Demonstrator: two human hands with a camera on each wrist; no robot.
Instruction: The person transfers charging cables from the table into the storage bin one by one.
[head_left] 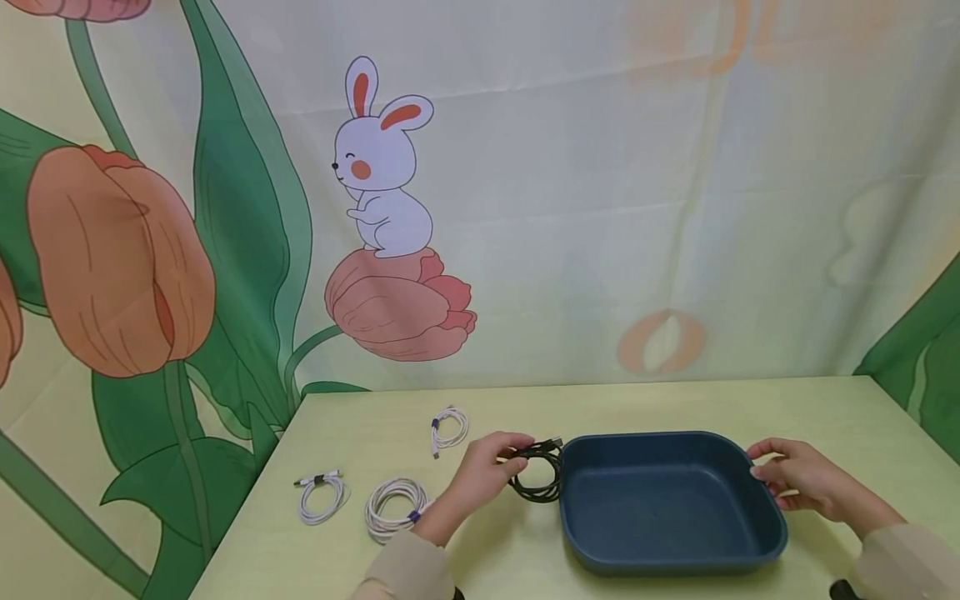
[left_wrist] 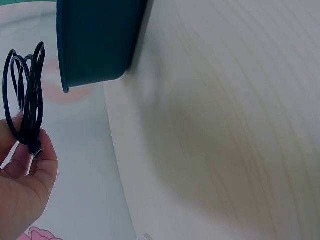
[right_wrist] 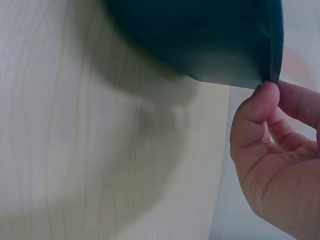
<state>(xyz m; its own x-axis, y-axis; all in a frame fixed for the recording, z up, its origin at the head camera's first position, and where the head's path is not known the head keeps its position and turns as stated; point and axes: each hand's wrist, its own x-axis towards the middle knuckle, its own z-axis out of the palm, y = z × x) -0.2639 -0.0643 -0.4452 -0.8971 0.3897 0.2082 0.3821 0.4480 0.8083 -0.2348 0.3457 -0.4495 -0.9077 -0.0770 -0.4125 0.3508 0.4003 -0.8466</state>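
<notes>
A coiled black cable (head_left: 536,495) hangs from my left hand (head_left: 487,471), which pinches it between thumb and fingers just left of the blue tray. In the left wrist view the black cable (left_wrist: 31,95) is held up off the table, one plug (left_wrist: 35,150) pointing down by the fingers. My right hand (head_left: 810,483) pinches the right rim of the dark blue tray (head_left: 675,562). The right wrist view shows thumb and finger of the right hand (right_wrist: 280,155) on the rim of the tray (right_wrist: 225,60). Nothing lies inside the tray.
Left of the hands, three coiled white cables lie on the pale table (head_left: 270,558): a small one (head_left: 450,427) at the back, one (head_left: 321,498) at far left, and a thicker coil (head_left: 396,510) by my left wrist. Behind the table hangs a printed cloth (head_left: 555,208).
</notes>
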